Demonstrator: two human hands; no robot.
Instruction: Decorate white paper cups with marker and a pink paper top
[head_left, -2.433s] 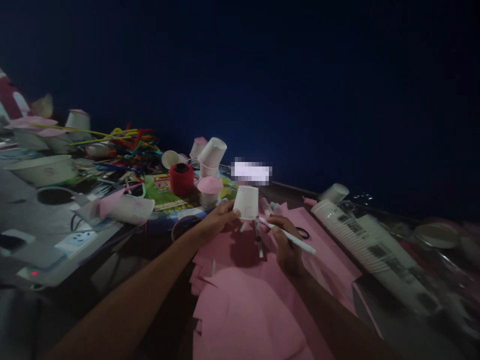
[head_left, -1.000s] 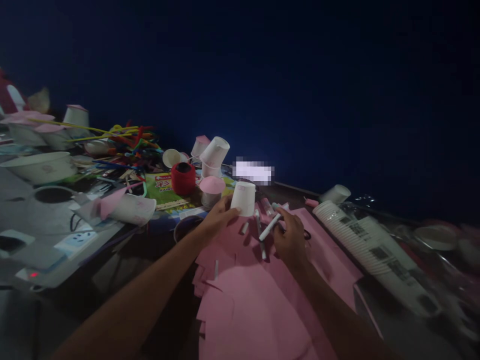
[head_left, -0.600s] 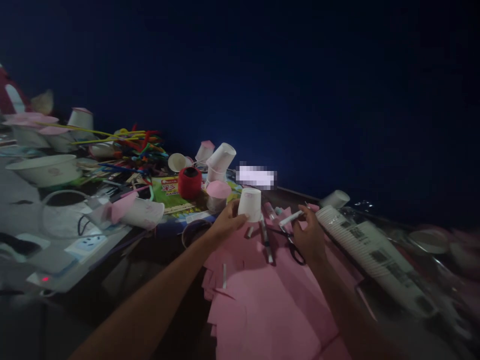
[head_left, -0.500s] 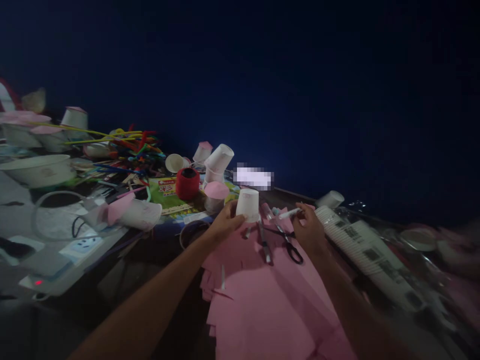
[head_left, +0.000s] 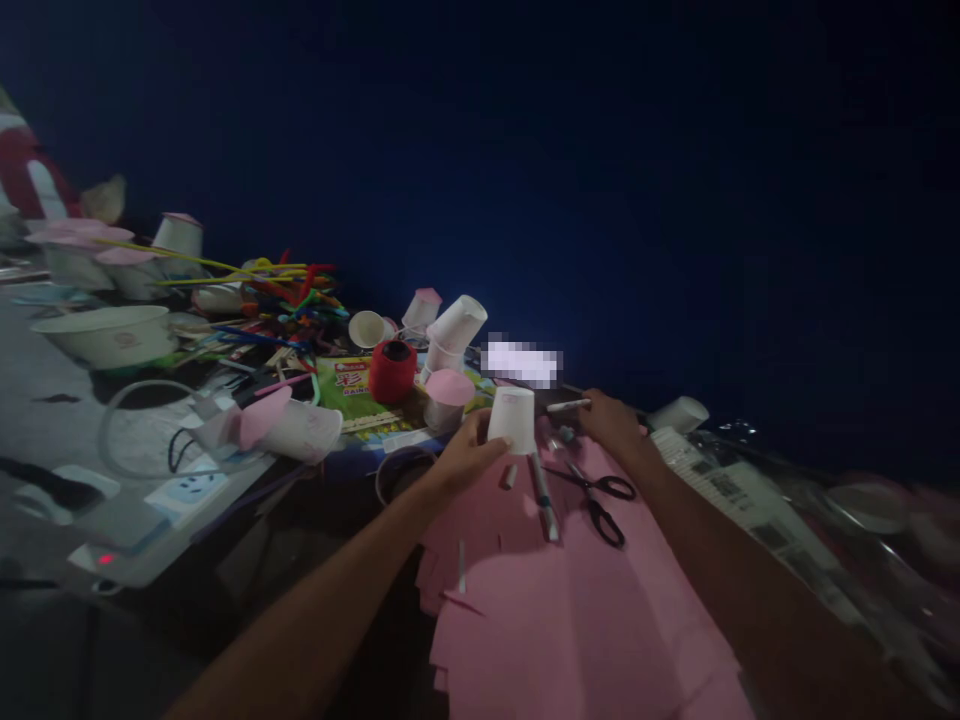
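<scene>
An upside-down white paper cup (head_left: 512,420) is in my left hand (head_left: 471,455), its fingers round the cup's lower left side. My right hand (head_left: 609,425) pinches a thin white stick-like item (head_left: 568,406) that points left, towards the cup. Below both hands lie pink paper sheets (head_left: 525,620). On the paper rest black-handled scissors (head_left: 606,505), a pen-like tool (head_left: 546,505) and a short pale piece (head_left: 510,476). A small clear-capped item lies near the scissors' blades, too dim to name.
Behind my left hand stand a red spool (head_left: 392,372), stacked cups (head_left: 456,325) and a pink-topped cup (head_left: 448,398). Pipe cleaners (head_left: 300,285), a bowl (head_left: 109,338) and a power strip (head_left: 142,535) are at left. Wrapped cups (head_left: 757,500) lie at right.
My right hand has moved away from me with the white item, which now lies nearly level. My left hand still holds the cup. The whole view has shifted slightly.
</scene>
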